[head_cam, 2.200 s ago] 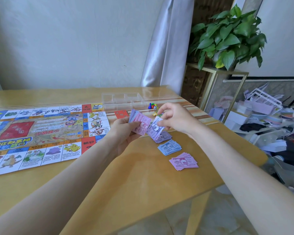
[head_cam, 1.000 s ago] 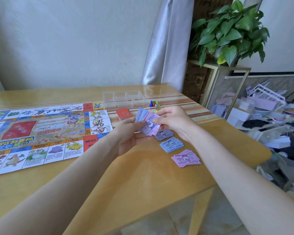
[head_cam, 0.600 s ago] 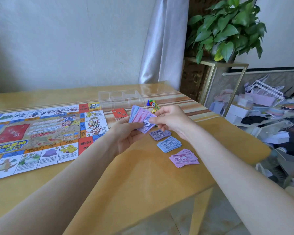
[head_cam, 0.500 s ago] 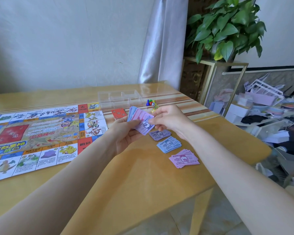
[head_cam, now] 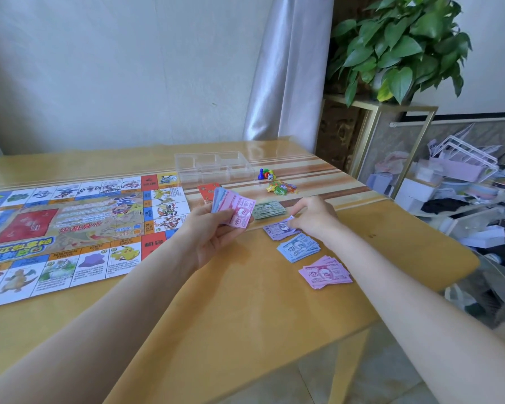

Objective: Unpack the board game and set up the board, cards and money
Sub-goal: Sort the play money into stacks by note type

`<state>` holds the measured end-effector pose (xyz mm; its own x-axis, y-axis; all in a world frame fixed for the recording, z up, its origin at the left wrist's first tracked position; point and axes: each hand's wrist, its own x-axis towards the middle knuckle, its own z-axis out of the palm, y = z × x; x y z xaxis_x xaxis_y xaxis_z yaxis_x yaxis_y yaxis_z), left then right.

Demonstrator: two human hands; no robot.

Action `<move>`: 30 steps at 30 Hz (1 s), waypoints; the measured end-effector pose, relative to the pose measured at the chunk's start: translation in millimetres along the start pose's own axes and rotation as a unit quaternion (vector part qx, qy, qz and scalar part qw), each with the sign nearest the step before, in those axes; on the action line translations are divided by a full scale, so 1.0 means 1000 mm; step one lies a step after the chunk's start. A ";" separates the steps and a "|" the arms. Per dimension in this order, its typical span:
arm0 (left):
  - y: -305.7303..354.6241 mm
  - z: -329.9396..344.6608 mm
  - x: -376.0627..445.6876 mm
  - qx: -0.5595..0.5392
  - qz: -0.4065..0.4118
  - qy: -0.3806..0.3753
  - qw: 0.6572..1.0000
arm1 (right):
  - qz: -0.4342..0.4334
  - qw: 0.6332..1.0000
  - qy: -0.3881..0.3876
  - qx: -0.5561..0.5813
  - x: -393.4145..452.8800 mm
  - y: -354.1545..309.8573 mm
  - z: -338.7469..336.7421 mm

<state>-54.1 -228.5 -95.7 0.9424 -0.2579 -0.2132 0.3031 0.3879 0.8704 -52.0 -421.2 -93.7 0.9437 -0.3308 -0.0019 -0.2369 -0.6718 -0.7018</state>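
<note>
The game board [head_cam: 70, 225] lies unfolded on the left of the wooden table [head_cam: 245, 301]. My left hand [head_cam: 213, 234] grips a fanned stack of play money [head_cam: 235, 209], a pink note on top. My right hand [head_cam: 312, 217] is down at the purple money pile [head_cam: 279, 230], fingertips pinching a purple note on it. In a row toward me lie a blue pile [head_cam: 299, 247] and a pink pile [head_cam: 324, 272]. A green pile [head_cam: 267, 209] lies behind the purple one. A red card deck [head_cam: 206, 191] sits beside the board.
A clear plastic tray [head_cam: 213, 166] stands behind the cards. Pawns and a die [head_cam: 265, 174] and small coloured tokens [head_cam: 282, 188] lie to its right. The table's right edge runs close to the piles; a plant stand [head_cam: 391, 112] and floor clutter [head_cam: 464, 185] lie beyond.
My right hand has moved from the fan in my left hand down to the purple pile with a purple note. The green pile behind is now uncovered.
</note>
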 end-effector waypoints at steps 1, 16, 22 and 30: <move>0.000 0.001 -0.001 0.003 0.001 -0.001 1.000 | -0.012 0.999 0.008 -0.039 -0.001 0.000 0.000; -0.009 0.024 -0.008 0.061 0.007 -0.070 0.996 | -0.083 0.980 -0.116 0.142 -0.015 -0.029 -0.004; -0.008 0.022 -0.006 0.058 0.030 -0.056 0.996 | -0.066 0.972 -0.103 0.202 -0.018 -0.026 -0.005; -0.008 0.023 -0.006 0.092 0.033 -0.027 0.995 | -0.085 0.968 -0.126 0.200 -0.022 -0.027 -0.014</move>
<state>-64.9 -250.7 -90.8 0.9491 -0.2858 -0.1326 0.2043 0.2381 0.9495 -69.7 -405.0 -65.3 0.9995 -0.0328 -0.0010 -0.0133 -0.3754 -0.9268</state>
